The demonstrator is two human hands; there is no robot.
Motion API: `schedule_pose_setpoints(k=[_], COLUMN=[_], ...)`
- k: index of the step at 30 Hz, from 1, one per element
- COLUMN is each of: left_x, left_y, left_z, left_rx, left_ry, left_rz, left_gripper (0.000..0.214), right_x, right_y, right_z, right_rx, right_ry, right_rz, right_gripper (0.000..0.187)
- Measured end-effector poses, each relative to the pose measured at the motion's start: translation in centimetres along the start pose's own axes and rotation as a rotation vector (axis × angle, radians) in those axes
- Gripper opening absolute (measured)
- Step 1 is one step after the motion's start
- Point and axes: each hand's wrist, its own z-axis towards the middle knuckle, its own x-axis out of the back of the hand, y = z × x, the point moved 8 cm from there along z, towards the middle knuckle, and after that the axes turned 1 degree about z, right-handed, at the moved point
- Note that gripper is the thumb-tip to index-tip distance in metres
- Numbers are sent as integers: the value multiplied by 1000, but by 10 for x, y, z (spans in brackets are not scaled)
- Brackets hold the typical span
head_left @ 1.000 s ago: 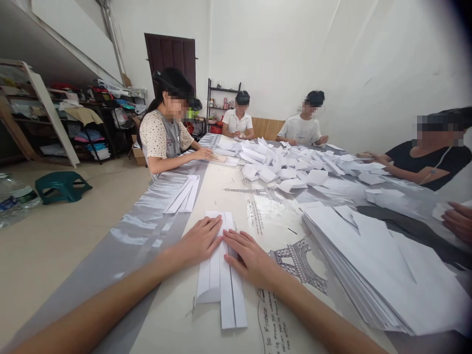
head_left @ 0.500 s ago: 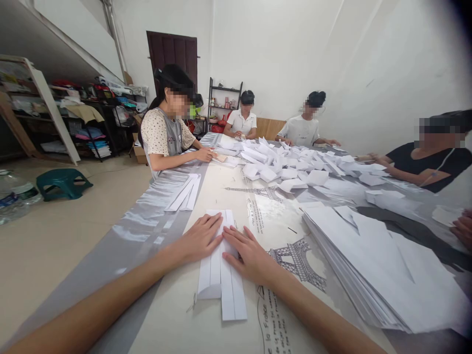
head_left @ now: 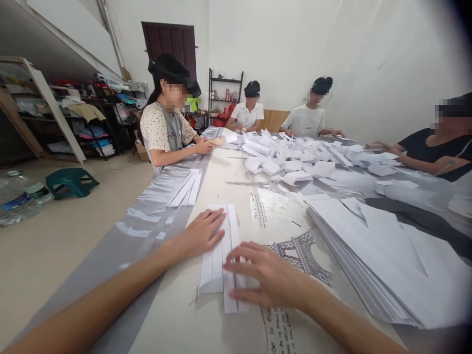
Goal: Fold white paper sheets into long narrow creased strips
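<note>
A long folded white paper lies lengthwise on the table in front of me, both long edges folded in toward the middle. My left hand lies flat and open on its upper left part, pressing it down. My right hand rests across the paper's lower right part, fingers spread and pointing left, slightly blurred.
A thick stack of white sheets sits to my right. A heap of folded papers fills the table's far middle. More folded strips lie at the left edge. Several other people sit around the table. A green stool stands on the floor.
My right hand has slid down the paper toward me and turned across it. My left hand stays near the top. The camera has tilted slightly.
</note>
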Motion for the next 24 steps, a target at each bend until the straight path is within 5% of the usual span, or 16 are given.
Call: schedule_pose_setpoints(k=[5, 11, 15, 24], left_x=[1, 1, 0, 0], left_y=[2, 4, 4, 3], left_z=[0, 1, 1, 0], left_rx=[6, -3, 8, -22], left_ry=[-34, -39, -53, -6], left_rz=[22, 21, 20, -9], left_gripper=[53, 53, 53, 52], right_x=[-10, -22, -20, -28], right_y=[-33, -43, -39, 0], right_z=[-10, -9, -6, -2], right_rx=[156, 185, 93, -190], right_ry=[-95, 1, 90, 78], right_rz=[-204, -333, -264, 99], right_gripper=[33, 22, 25, 27])
